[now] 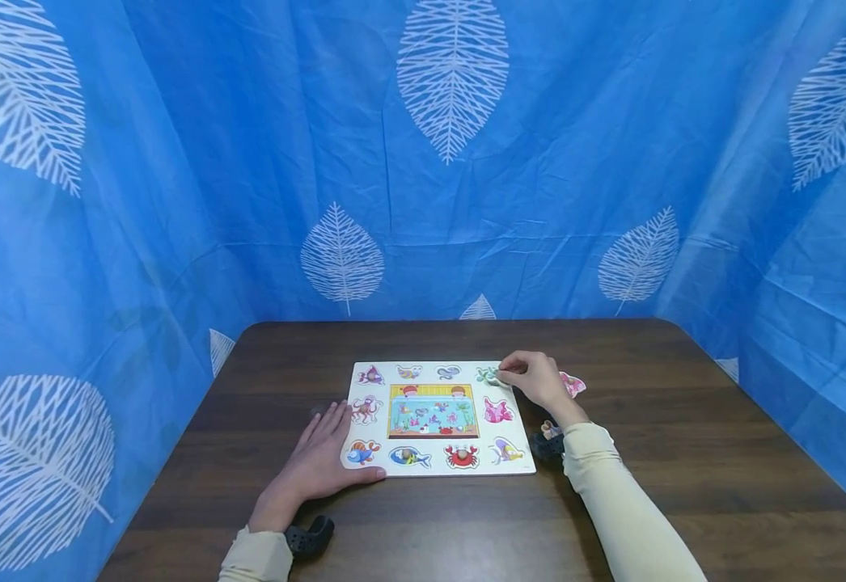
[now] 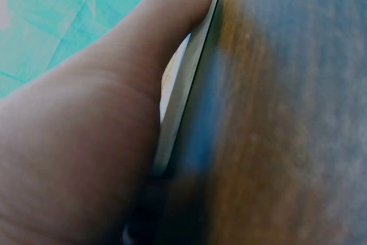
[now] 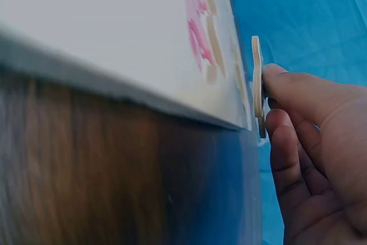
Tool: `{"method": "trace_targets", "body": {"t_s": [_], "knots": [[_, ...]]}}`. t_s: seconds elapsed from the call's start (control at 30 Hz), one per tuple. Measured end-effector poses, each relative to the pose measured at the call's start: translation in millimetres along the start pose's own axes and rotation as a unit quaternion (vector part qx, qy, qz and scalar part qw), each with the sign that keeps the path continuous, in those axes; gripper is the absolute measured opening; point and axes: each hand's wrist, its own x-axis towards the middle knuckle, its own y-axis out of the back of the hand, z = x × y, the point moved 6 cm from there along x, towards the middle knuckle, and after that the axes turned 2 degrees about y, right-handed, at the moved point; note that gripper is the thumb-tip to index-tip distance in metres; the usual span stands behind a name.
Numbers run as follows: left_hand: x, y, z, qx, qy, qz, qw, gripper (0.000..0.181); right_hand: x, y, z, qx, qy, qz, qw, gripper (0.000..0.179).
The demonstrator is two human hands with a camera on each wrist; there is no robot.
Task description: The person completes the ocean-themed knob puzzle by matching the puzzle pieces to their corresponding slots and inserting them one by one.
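Observation:
A white wooden peg puzzle board (image 1: 429,373) with sea animals lies on the table. My left hand (image 1: 321,457) rests at its left edge, fingers straight, the thumb lying on the front left corner. In the left wrist view the thumb (image 2: 166,18) touches the board's rim. My right hand (image 1: 537,380) is over the far right corner, pinching a thin wooden puzzle piece (image 3: 257,78) between thumb and fingers. That piece shows edge-on in the right wrist view, so its picture is hidden. Beside the fingertips is a green shape (image 1: 486,374) on the board.
A pink puzzle piece (image 1: 573,384) lies on the table right of the board, partly behind the right hand. Another piece (image 1: 550,429) lies near the right wrist. A red crab (image 1: 462,457) shows on the board's front row. Blue leaf-print cloth (image 1: 452,267) hangs behind the table.

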Motion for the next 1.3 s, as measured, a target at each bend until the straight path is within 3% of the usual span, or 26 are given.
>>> {"method": "trace_targets", "body": {"t_s": [0.6, 1.3], "knots": [[1.8, -0.8, 2.4, -0.001, 0.003, -0.004, 1.0, 0.129, 12.0, -16, -5, -0.016, -0.016, -0.03, 0.9993, 0.009], [0.5, 1.8, 1.5, 0.002, 0.0, 0.001, 1.0, 0.129, 13.7, -22, -11, -0.022, -0.023, -0.022, 0.9993, 0.009]]}}
